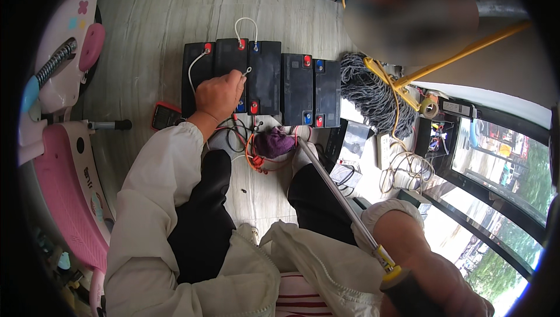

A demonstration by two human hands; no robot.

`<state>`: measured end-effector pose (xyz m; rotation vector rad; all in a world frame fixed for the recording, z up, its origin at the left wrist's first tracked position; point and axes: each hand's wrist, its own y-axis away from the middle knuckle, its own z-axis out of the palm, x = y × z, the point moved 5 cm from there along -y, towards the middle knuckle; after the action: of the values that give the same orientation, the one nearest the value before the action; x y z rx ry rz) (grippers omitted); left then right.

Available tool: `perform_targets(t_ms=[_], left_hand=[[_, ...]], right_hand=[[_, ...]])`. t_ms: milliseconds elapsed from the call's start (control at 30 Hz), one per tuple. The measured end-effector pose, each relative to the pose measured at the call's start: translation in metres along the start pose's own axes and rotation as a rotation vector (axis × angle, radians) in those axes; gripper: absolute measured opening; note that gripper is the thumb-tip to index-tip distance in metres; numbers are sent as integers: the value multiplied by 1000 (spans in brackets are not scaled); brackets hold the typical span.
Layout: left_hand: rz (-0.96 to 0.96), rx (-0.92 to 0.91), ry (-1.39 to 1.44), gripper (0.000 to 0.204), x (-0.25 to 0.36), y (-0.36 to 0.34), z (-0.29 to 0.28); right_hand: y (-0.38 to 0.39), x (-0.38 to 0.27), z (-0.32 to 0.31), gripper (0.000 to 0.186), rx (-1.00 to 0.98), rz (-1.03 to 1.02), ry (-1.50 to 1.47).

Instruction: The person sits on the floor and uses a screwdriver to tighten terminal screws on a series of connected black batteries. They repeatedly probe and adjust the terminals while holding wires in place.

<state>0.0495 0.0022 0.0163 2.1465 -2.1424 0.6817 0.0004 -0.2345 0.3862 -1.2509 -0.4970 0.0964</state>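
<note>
A row of black batteries (265, 80) with red and blue terminals stands on the floor before me. My left hand (220, 96) reaches over the batteries at the left, its fingers pinching a white wire whose metal ring terminal (248, 70) pokes out past the fingertips. A white wire (191, 75) runs from the leftmost battery's red terminal down behind this hand. Another white wire (246, 19) arches between two batteries' far terminals. In my right hand (429, 270), closed at the lower right, is a long screwdriver (335, 188) with a black and yellow handle. Its shaft points toward a purple cloth (274, 143).
Beside the batteries lie a red-edged meter (165, 116) and tangled orange wires (255, 159). A grey mop (367, 89) with a yellow handle rests to their right. Coiled cable (408, 171) lies near the glass door. Pink ride-on vehicles (70, 194) stand at the left.
</note>
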Motion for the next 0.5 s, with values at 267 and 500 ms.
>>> perform_targets(t_ms=[267,500], left_hand=[[-5,4,-2,20,2,0,1],[-9,-1,-3,20,-1,2,1]], right_hand=[[4,0,-3,21,78,160,-462],[11,4,7,22,28,290,-437]])
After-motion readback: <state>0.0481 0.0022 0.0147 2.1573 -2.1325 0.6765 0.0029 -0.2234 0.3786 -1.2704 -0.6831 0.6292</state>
